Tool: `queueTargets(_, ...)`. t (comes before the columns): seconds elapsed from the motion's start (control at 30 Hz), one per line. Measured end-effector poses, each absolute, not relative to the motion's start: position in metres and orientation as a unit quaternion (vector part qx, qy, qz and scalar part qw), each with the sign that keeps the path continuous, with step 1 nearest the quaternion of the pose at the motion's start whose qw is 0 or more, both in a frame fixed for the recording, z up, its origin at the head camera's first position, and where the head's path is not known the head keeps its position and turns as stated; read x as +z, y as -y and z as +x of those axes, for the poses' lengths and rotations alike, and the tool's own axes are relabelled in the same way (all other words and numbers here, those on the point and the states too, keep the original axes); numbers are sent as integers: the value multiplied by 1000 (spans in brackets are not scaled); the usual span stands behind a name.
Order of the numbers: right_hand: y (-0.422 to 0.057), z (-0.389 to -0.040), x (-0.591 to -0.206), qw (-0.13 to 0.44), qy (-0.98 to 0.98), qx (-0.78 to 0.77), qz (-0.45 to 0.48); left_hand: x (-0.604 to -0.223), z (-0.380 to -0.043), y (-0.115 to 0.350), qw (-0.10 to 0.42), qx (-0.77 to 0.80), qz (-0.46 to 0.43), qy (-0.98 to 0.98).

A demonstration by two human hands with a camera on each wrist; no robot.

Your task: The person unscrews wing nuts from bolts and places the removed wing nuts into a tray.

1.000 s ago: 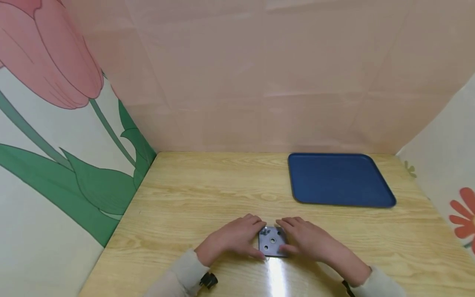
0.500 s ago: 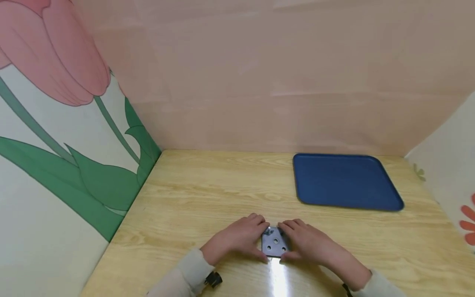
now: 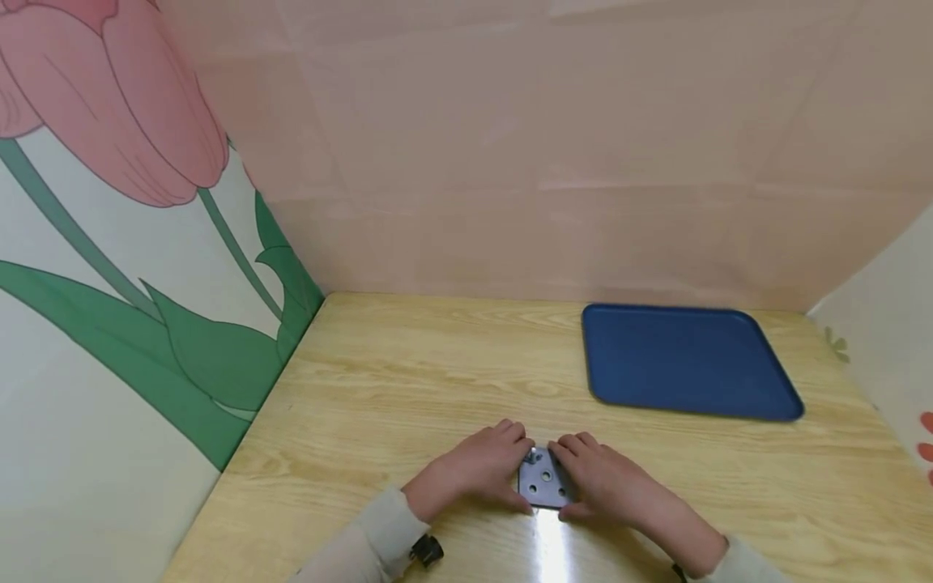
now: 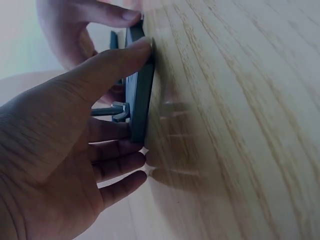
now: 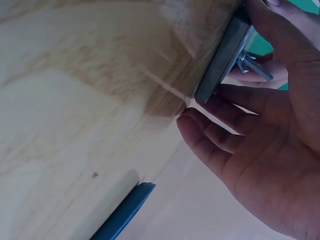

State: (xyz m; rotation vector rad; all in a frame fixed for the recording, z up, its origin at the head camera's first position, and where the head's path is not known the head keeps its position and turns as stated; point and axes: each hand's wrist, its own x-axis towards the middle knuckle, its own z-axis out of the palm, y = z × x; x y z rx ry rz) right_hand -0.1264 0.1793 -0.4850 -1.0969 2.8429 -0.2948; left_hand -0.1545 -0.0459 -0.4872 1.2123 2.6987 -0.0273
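Note:
A small square metal plate point(image 3: 540, 486) with several round holes lies on the table between both hands. A bolt with a wing nut point(image 5: 246, 62) sticks up from its far left corner. My left hand point(image 3: 484, 466) holds the plate's left side, thumb point(image 4: 131, 56) at the near edge and fingers at the far edge. From the right, my right hand point(image 3: 607, 480) grips the other side, its thumb by the near right corner. The fingertips reach down close to the tabletop. The plate's underside is hidden.
A blue tray point(image 3: 692, 356) lies at the back right of the wooden table point(image 3: 437, 348). Behind the table stands a pinkish backdrop point(image 3: 510, 162). A tulip-printed panel point(image 3: 182, 267) borders the left edge, and a pale flower-printed one point(image 3: 889, 324) the right.
The right thumb has moved off the plate's top to its near edge. The whole head view has shifted, so everything sits a little farther right.

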Motion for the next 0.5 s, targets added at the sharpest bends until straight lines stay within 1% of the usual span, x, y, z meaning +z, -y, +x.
queueTargets(0.17,-179,-125,-486,29,-925,-103,-364,-488,-154,44,96,2,401,-911)
queueTargets(0.33,-179,-125,-485,24,-926,-115,-358,-485,-154,44,119,51,382,-915)
queueTargets(0.4,-179,-125,-483,16,-927,-118,-354,-482,-155,45,139,93,369,-914)
queueTargets(0.5,-181,-125,-481,-15,-927,-124,-355,-478,-157,48,183,189,343,-902)
